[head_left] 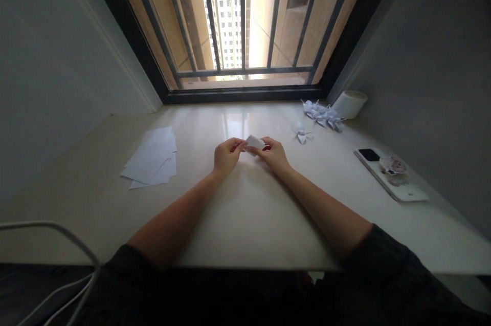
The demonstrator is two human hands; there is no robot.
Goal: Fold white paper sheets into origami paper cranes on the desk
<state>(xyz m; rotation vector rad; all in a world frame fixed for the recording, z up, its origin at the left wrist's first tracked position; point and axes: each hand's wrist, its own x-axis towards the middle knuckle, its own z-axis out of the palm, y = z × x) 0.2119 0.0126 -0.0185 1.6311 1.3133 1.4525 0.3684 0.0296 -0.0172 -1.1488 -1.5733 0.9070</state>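
Note:
A small folded piece of white paper [254,142] is held between both hands just above the pale desk [249,203]. My left hand [227,155] pinches its left edge with fingers curled closed. My right hand [273,153] grips the right side, fingers closed over it. Both forearms stretch forward from the near edge of the desk. Part of the paper is hidden under my right fingers.
A stack of white paper sheets [152,158] lies to the left. One folded paper crane [302,134] sits right of the hands, with several more [322,114] beside a white roll [350,104]. A white phone [390,179] lies at right. A white cable [57,244] runs at lower left.

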